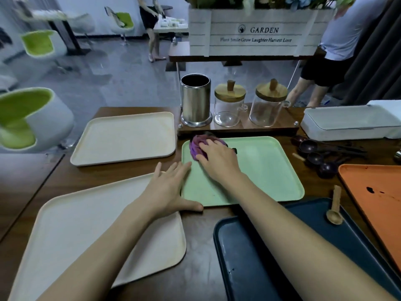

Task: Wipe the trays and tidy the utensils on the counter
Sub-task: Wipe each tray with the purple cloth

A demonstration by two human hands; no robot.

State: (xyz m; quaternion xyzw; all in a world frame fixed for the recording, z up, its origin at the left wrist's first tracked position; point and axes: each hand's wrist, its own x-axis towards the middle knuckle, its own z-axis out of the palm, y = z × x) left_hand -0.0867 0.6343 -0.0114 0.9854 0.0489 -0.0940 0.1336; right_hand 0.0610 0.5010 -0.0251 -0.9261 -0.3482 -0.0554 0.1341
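Head view, target: green tray (267, 168), centre of the counter (201, 240), long axis running left to right, directly ahead of both hands.
Cloth: purple cloth (196, 146) bunched at the tray's far-left corner, on the tray floor.
Right hand: right hand (217, 158) palm down, fingers curled over the cloth, pressing it; forearm crosses the tray's near edge on a diagonal.
Left hand: left hand (171, 192) flat and unclenched, grasping nothing; fingers lie along the tray's left rim, thumb against the near-left corner, judged to be bracing.
Next stroke: unwiped floor lies to the right and near; right hand is placed to sweep that way.
Surroundings: navy tray (249, 268) near right with a wooden spoon (335, 210); dark spoons (319, 157) loose at right, metal holder (196, 101) far, just beyond the cloth.
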